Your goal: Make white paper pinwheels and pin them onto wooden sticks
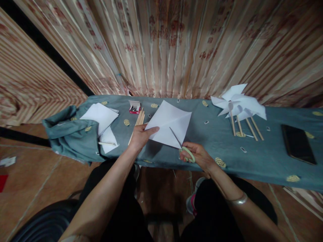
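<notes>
My left hand [141, 135] pinches the left corner of a white paper square [168, 117], thumb on top. Crease lines run across the sheet. In my right hand [198, 154] is a pair of scissors [188, 154] with pale green handles. One blade lies over the paper from its near corner, pointing towards the middle; the other blade is hidden beneath. Just behind my left hand several wooden sticks [140, 117] lie on the cloth, partly covered by that hand. A small red box [135, 107] of metal pins stands open beyond them.
The narrow table has a green cloth [202, 134] with yellow prints. White paper sheets [101, 116] are stacked at the left beside bunched cloth. Several paper pinwheels [239, 102] on sticks lie at the right, with a dark phone [297, 143] farther right. A pleated curtain [166, 50] hangs behind.
</notes>
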Motion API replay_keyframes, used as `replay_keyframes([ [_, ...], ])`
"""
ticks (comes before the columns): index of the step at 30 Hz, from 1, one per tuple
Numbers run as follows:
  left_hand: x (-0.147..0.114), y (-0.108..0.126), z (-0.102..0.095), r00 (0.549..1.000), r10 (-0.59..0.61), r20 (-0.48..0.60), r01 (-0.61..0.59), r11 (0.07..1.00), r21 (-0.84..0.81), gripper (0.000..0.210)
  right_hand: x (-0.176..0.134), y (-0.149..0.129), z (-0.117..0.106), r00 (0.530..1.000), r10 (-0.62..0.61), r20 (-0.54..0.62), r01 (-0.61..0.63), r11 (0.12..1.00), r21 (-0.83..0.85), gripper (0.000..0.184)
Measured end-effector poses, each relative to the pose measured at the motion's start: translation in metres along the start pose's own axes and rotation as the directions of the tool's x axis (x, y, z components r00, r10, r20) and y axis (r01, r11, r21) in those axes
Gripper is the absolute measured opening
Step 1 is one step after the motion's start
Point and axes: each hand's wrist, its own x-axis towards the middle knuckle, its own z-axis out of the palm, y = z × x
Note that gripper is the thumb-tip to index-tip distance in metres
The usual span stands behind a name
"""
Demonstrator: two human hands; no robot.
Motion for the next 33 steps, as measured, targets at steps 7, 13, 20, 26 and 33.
replay_keyframes([
  [7, -0.0018, -0.0009, 0.0015, 1.000, 0.025, 0.003, -0.025, 1.000, -0.019, 0.027, -0.0019, -0.0028, 0.0004, 1.000, 0.016, 0.002, -0.016, 1.000, -0.026, 0.050],
  [13, -0.0023, -0.0013, 0.0022, 1.000, 0.010, 0.006, -0.010, 0.999, -0.037, 0.029, -0.0012, -0.0036, 0.0021, 1.000, 0.018, -0.014, -0.018, 1.000, -0.004, 0.051],
  [20, -0.0010, -0.0017, 0.0027, 1.000, 0.007, -0.010, -0.007, 1.000, -0.030, 0.029, -0.0005, -0.0035, 0.0035, 0.999, 0.028, -0.033, -0.027, 1.000, 0.005, 0.052],
  [26, 0.0003, -0.0039, 0.0021, 1.000, 0.024, 0.000, -0.024, 0.999, -0.032, 0.029, 0.0004, -0.0013, 0.0021, 1.000, -0.005, -0.030, 0.004, 1.000, -0.012, 0.049],
  [33, 0.0016, -0.0028, 0.0021, 1.000, 0.017, -0.025, -0.018, 0.999, -0.036, 0.029, -0.0022, -0.0009, -0.0023, 0.998, 0.016, 0.055, -0.012, 0.998, -0.069, 0.049],
])
